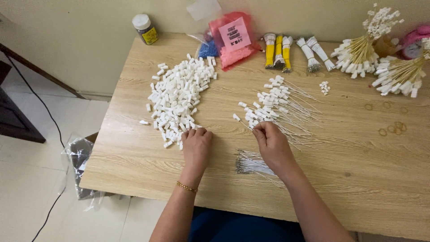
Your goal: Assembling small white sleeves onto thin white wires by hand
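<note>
The left hand (196, 144) rests palm-down on the light wooden tabletop (349, 179), fingers curled onto the near edge of the heap of small white plastic blocks (179, 96), seemingly picking one out. The right hand (271, 142) pinches a thin wire with a white block on its end (237, 118), beside the spread of finished white-tipped wires (282, 105). A bundle of bare thin metal wires (251, 163) lies under the right wrist. The step in hand looks like fitting blocks onto wires; a fresh block and bare wire must meet squarely.
</note>
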